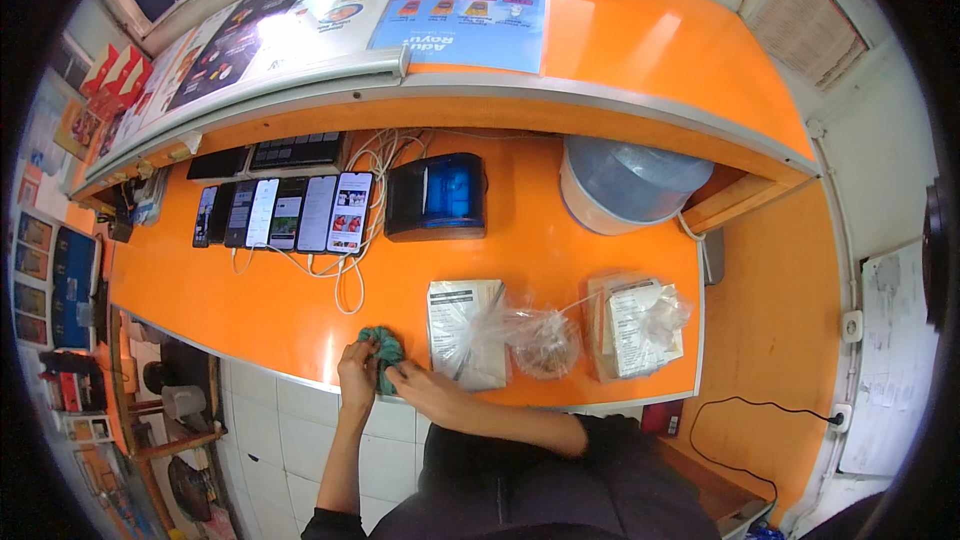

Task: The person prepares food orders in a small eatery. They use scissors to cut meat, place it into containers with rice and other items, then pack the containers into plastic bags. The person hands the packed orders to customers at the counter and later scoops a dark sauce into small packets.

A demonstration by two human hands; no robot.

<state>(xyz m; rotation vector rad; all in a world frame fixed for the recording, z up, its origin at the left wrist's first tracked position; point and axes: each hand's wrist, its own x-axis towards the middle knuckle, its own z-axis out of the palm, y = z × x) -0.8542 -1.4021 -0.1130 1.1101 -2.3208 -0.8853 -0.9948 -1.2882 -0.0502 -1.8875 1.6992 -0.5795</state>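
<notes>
A crumpled bunch of green material [388, 351], cloth or plastic, lies at the front edge of the orange counter [247, 296]. My left hand [357, 369] pinches its left side with bent fingers. From the right, my right hand [412, 382] holds the lower part of the same bunch. Just right of my hands, a package in a clear plastic bag [465, 330] has a printed slip on top. Beside it sits a round, clear-bagged item [547, 349]. Farther right is another bagged package [637, 330], also with a printed slip.
Several smartphones [315, 214] lie in a row at the back left, with white charging cables [349, 285] trailing forward. A black and blue device [436, 196] stands beside them. A large translucent plastic tub [634, 184] sits under the raised shelf [480, 109]. Tiled floor [300, 420] shows below.
</notes>
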